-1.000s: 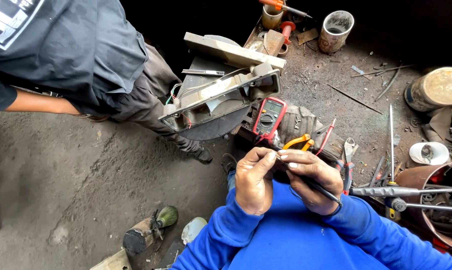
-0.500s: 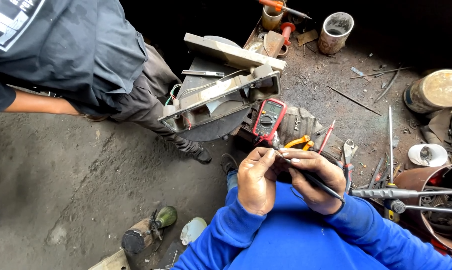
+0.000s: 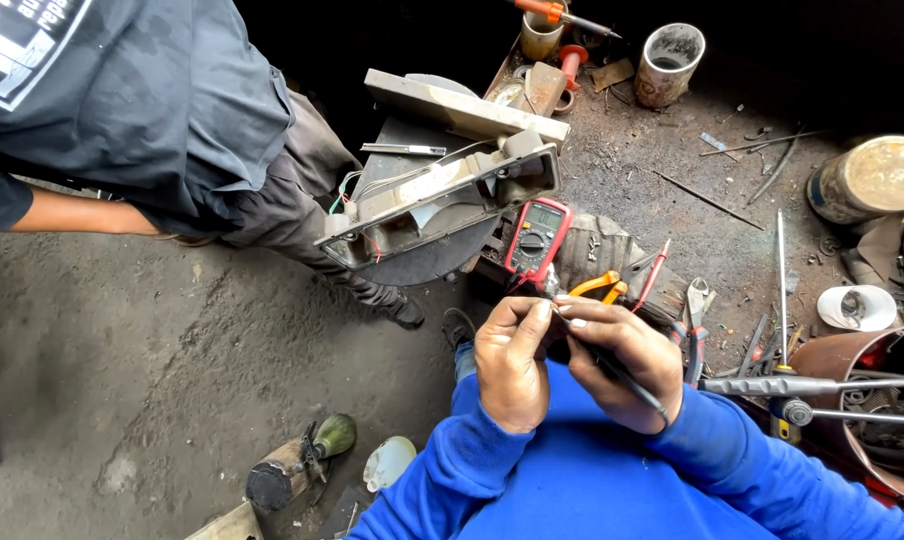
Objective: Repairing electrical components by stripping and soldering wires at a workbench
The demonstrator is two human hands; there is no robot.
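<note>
A person in blue sleeves works low over a grimy floor (image 3: 172, 380), both hands meeting in front of the chest. The left hand (image 3: 512, 362) is curled closed around a small part that stays hidden inside the fist. The right hand (image 3: 627, 360) pinches a thin black probe (image 3: 612, 365), its long axis slanting from the right wrist up-left toward the left fist, tip touching what the left hand grips. Just beyond the knuckles lie orange-handled pliers (image 3: 602, 286) and a red multimeter (image 3: 537, 237). Farther off, a long metal housing (image 3: 442, 195) rests on a round stand, beside another person's dark sleeve (image 3: 122, 110).
</note>
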